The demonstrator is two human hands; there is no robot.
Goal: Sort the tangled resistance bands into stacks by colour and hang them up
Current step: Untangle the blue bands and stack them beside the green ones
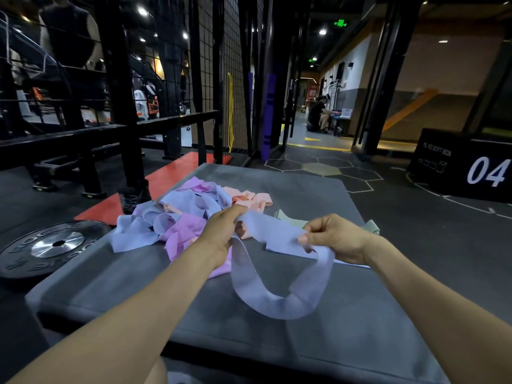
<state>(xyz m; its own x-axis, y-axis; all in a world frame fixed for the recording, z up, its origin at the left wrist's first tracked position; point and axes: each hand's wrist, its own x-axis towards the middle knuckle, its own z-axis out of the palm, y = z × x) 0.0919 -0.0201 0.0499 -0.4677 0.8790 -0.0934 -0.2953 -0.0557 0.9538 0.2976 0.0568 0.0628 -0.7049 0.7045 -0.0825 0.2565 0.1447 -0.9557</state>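
A pale blue resistance band (279, 300) is stretched between both hands above a grey padded mat (346, 342), its loop sagging onto the mat. My left hand (224, 231) grips one end and my right hand (335, 239) pinches the other. Behind my left hand lies a tangled pile (177, 217) of blue, purple and peach bands. Peach bands (249, 200) sit at the pile's far right. A pale green band (288, 218) lies flat beyond my right hand, partly hidden.
A black weight plate (52, 245) lies on the floor left of the mat. A black wire mesh fence (221, 79) with a yellow band (230, 112) hanging on it stands ahead. A black soft box (465, 167) marked 04 is at right. A person sits far down the corridor.
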